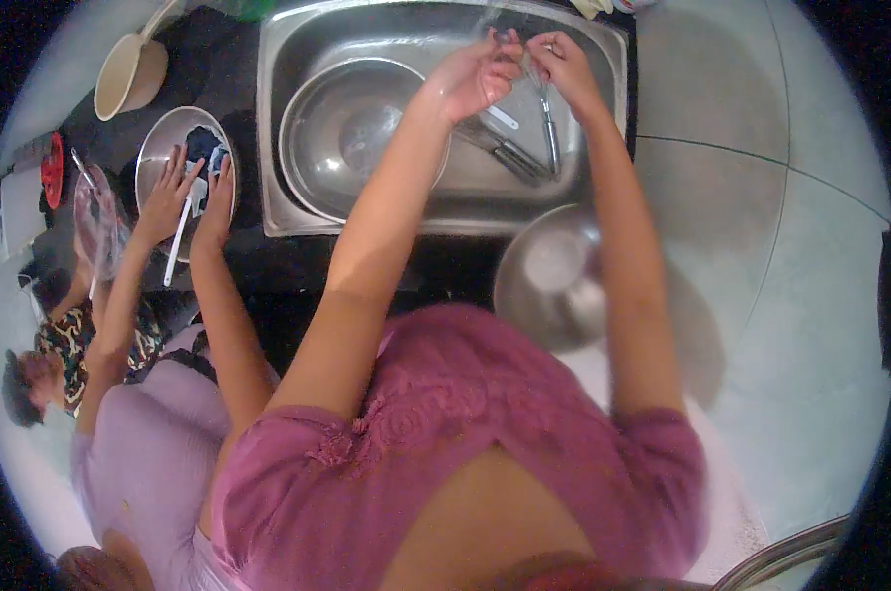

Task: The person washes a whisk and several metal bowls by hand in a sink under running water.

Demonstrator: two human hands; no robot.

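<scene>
My left hand [482,80] is raised over the far side of a stainless steel sink [445,223], its fingers curled near a blurred tap; whether it holds anything is unclear. Beside it, my right hand [569,70] pinches the wire end of a whisk [550,140], whose metal handle slants down towards the sink's near side. Another whisk-like utensil [516,159] with a metal handle lies on the sink floor. A white handle [502,117] shows next to it, partly behind my left hand. A large steel bowl [327,140] fills the sink's left side, partly covered by my left forearm.
Below the sink's right corner sits another steel bowl [545,284]. On the dark counter at left, another person's hands [187,192] work in a bowl [150,148] with a white-handled spatula [176,251]. A cream dipper [129,77] stands behind. A further person [76,347] is at far left.
</scene>
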